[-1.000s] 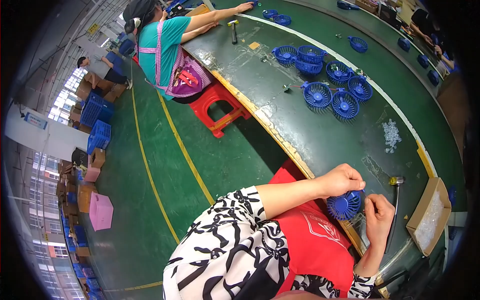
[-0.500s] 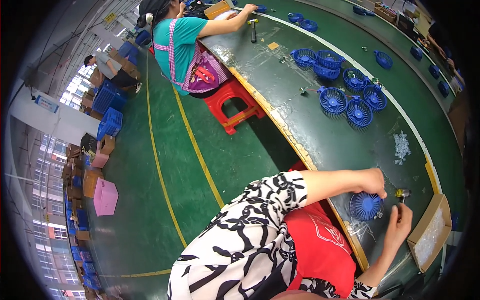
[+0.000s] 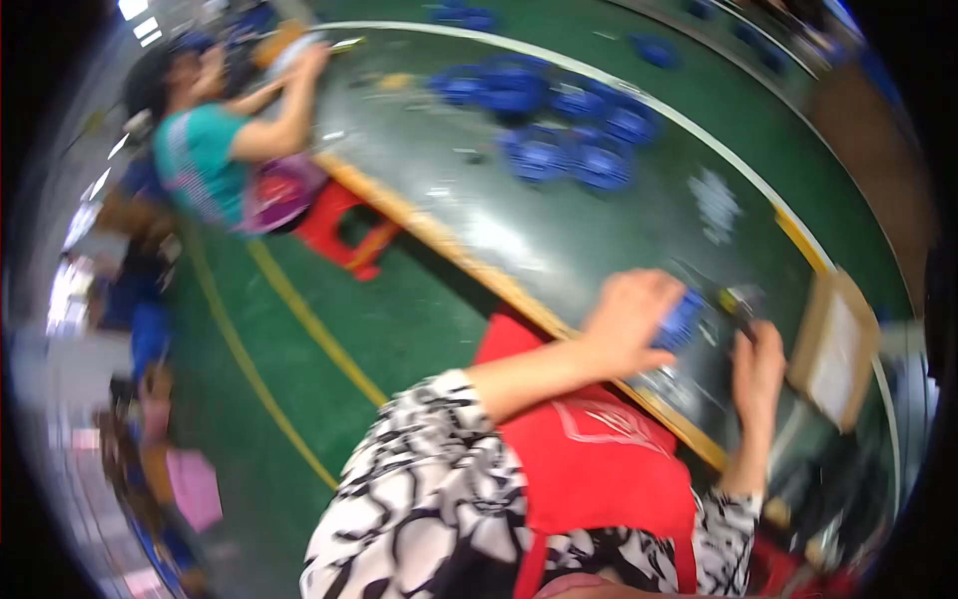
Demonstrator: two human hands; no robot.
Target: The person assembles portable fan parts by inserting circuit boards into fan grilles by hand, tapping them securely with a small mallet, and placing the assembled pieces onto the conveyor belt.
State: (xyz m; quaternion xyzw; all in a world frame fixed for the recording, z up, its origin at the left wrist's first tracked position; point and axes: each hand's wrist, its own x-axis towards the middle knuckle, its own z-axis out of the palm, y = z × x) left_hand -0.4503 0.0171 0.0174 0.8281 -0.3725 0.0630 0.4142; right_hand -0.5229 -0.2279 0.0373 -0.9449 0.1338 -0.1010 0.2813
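A blue round slatted fan housing [image 3: 682,317] lies on the dark green tabletop in front of me, partly covered by my left hand [image 3: 634,314]. The fingers of that hand curl over its left side, while the thumb sits apart on the near side; motion blurs the grip. Just right of the housing, my right hand [image 3: 758,361] is closed round the dark handle of a small hammer [image 3: 740,299] with a yellow and silver head. The hammer head is raised slightly toward the far side, apart from the housing. Small bright bits lie by the housing.
Several more blue housings [image 3: 569,160] stand grouped farther along the table [image 3: 469,225]. A pile of small clear parts [image 3: 717,203] lies beyond my hands. At right is an open cardboard box [image 3: 812,321] with clear contents. A seated person [image 3: 205,150] works at far left by a red stool [image 3: 344,230].
My view has swung, shifting the scene left and up. My left hand has moved from the housing's far edge to its left side. My right hand now grips the hammer's handle.
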